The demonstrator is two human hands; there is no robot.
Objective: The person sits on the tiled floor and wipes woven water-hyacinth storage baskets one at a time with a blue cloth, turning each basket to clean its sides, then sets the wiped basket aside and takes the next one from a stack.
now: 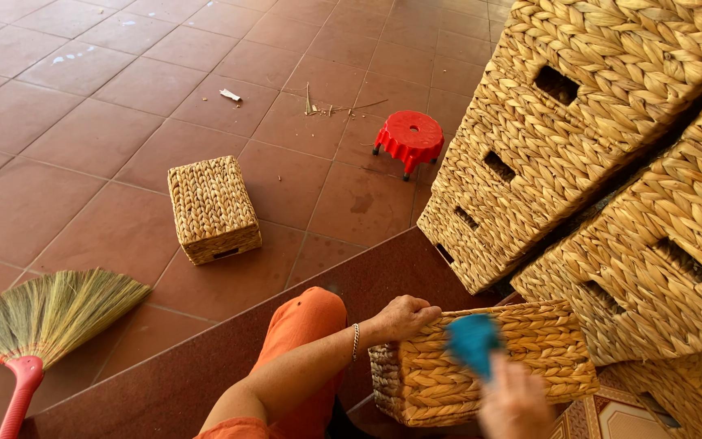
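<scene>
Left hand: your left hand [404, 317] is clenched over the top edge of the woven basket [481, 366], fingers curled on the rim at its left corner.
Right hand: your right hand [515, 402] is blurred at the bottom of the view, closed around a blue tool [473, 341] whose kind you cannot tell; the blue end lies against the basket's upper face.
Basket in hand: it lies tilted on its side on the dark red step [205, 366], just right of your orange-clad knee [306, 321].
Stacks at right: two leaning columns of woven baskets [578, 138] with slot handles crowd the right side; the nearer column touches or almost touches the held basket's far end, leaving little room there.
Floor ahead: a single small woven basket [211, 209] sits on the brown tiled floor [107, 138], well apart from your hands.
Stool: a small red plastic stool [409, 138] stands just beside the foot of the far stack.
Broom: a straw broom with a pink handle [38, 325] lies at lower left.
Scraps: loose straw bits [331, 106] lie on the tiles beyond the stool.
</scene>
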